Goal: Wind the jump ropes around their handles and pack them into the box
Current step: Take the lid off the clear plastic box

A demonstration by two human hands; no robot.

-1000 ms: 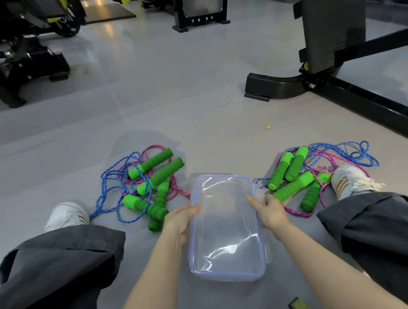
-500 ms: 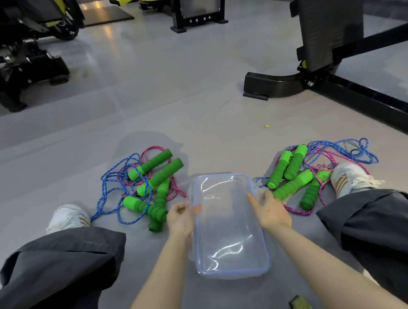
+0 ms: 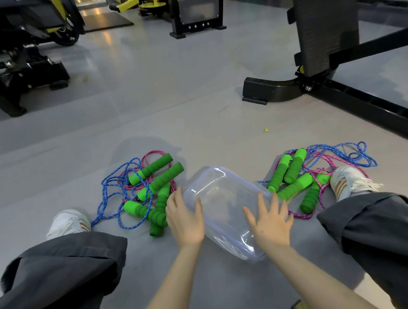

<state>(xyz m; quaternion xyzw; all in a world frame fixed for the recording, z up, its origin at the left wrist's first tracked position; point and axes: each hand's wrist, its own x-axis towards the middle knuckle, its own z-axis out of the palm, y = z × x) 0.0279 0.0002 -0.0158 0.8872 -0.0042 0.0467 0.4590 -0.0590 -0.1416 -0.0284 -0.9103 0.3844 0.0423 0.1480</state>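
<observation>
Fingers (image 3: 177, 200) of the left hand (image 3: 185, 221) are stretching out straight and spread, released, with the thumb touching the left edge of the clear rectangular plastic box with a blue rim (image 3: 220, 189). Fingers (image 3: 260, 199) of the right hand (image 3: 270, 224) are likewise lying straight and fanned, resting on the box's right side and grasping nothing. The box is sitting askew on the smooth grey floor (image 3: 196, 121) between the person's legs in dark grey trousers (image 3: 62, 270), its far end pointing leftward. Just beside it on the left, a loose heap of jump ropes with green foam handles and blue and pink braided cords (image 3: 161, 180) is lying unwound. A second heap of ropes (image 3: 294, 165) is lying on the right, just beside a white shoe (image 3: 350, 181). Black gym machines (image 3: 324, 27) are standing behind.
</observation>
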